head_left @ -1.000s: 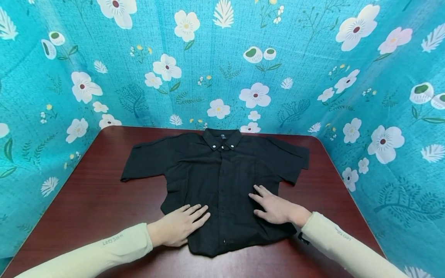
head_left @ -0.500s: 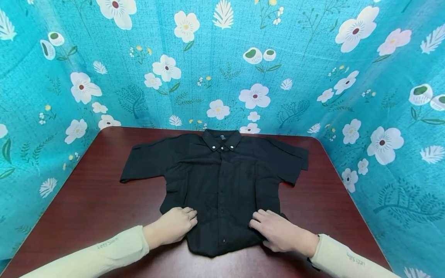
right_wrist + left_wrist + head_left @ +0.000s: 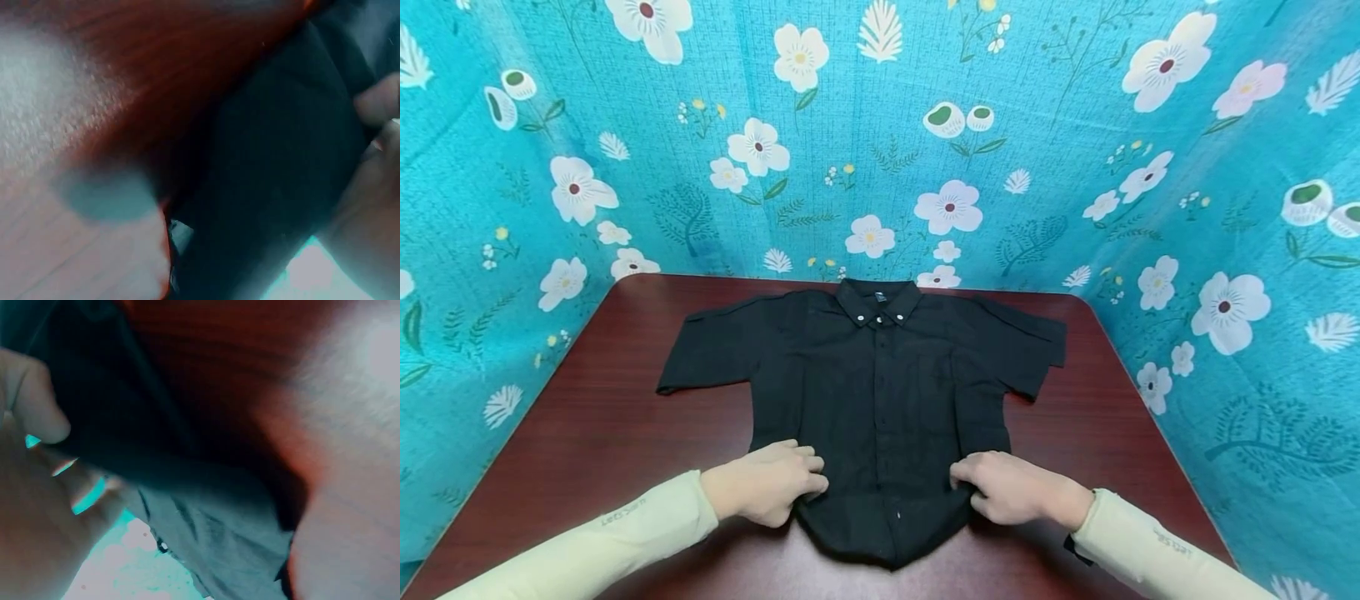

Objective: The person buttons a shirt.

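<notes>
Fingers (image 3: 814,483) of the left hand (image 3: 767,482) and right hand (image 3: 1017,487) pinched the black shirt (image 3: 880,400) by its lower sides, front up on the table (image 3: 580,417). Uneven pulling, I judged, could skew the hem. My left wrist view showed the thumb (image 3: 45,412) against cloth; my head view hid it.

Plain black is shown by the shirt (image 3: 842,400), mid-frame — dotted white by its collar buttons (image 3: 900,317). The desk (image 3: 587,433) is coloured dark reddish brown. Across the top, the turquoise cloth (image 3: 865,108) is printed with white flowers (image 3: 950,207); the person's sleeves (image 3: 625,537), lower left and right, are coloured pale cream.
</notes>
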Available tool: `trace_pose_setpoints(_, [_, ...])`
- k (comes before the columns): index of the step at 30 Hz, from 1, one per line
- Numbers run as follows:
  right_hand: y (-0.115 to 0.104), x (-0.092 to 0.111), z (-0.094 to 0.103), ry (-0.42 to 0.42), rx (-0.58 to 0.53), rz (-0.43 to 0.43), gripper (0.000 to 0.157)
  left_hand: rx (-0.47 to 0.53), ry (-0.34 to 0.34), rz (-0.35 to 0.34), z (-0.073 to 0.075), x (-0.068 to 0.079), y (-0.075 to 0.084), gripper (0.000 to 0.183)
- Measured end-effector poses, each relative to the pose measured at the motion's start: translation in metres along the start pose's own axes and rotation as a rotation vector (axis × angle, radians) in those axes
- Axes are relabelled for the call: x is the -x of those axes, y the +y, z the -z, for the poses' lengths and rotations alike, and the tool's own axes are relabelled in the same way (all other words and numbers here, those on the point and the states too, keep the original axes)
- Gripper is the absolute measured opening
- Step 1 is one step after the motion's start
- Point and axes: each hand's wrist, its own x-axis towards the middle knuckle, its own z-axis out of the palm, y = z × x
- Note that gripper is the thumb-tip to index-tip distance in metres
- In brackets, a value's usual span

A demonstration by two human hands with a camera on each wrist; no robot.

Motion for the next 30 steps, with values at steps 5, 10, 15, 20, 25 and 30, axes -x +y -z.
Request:
trace_pose_setpoints(5, [-0.004,0.002,-0.002,-0.067,0.072,0.029,0.032,0.141,-0.128,0.053,0.002,0.004,0.002,0.035])
trace_pose_setpoints(10, [-0.008,-0.002,-0.005,0.001,0.123,0.115,0.041,0.2,-0.102,-0.009,0.002,0.0,0.006,0.03])
trace_pose_setpoints(15, [-0.012,-0.007,-0.008,-0.021,0.095,0.239,0.035,0.202,-0.074,-0.104,-0.004,-0.01,0.013,0.033])
trace_pose_setpoints(20, [-0.008,-0.005,-0.002,-0.083,0.019,0.183,0.041,0.342,-0.18,-0.093,0.0,-0.011,0.017,0.033])
trace_pose_setpoints(25, [-0.004,-0.003,-0.003,-0.11,-0.056,0.063,0.035,0.539,-0.237,-0.042,-0.001,-0.008,0.013,0.019])
trace_pose_setpoints(30, [-0.003,-0.005,-0.004,0.02,-0.068,-0.039,0.024,0.348,0.029,0.067,-0.008,-0.013,0.001,0.011])
